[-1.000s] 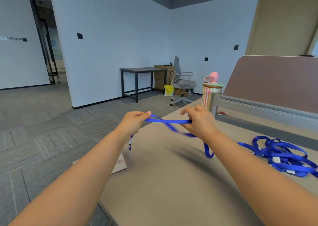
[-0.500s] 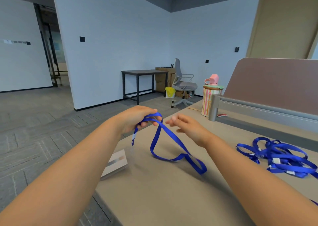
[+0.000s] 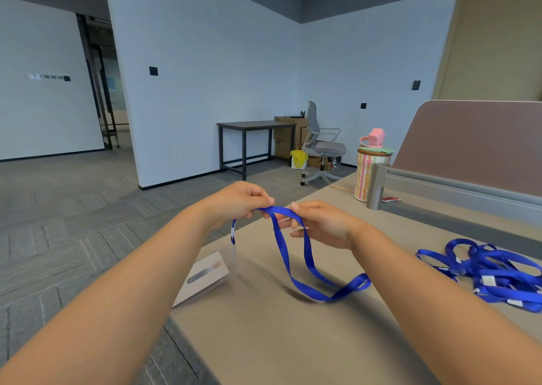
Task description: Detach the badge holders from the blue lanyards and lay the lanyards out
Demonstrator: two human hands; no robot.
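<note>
**Markings.** The badge holder stack [image 3: 206, 276] carries a dark strip and an orange patch on its top face – too blurred to read. White tags on the lanyard pile [image 3: 492, 270] are too small to read.

**Hands.** The left hand [image 3: 239, 205] is curled round the upper end of the lanyard [image 3: 281, 249]. The right hand [image 3: 325, 227] pinches the same strap just beside it, fingertips nearly meeting those of the left hand.

**Lanyard.** It is held above the table [image 3: 293, 346]. A short end with a white tag hangs below the left hand. The long loop drops between the hands and its far end lies on the table surface. The lanyard pile lies well apart to the right; the badge holder stack sits at the table's left edge.

**Change.** Half a second ago the right hand was spread and off the strap – it now grips it. One second ago the strap ran taut between both hands; it now hangs slack.
</note>
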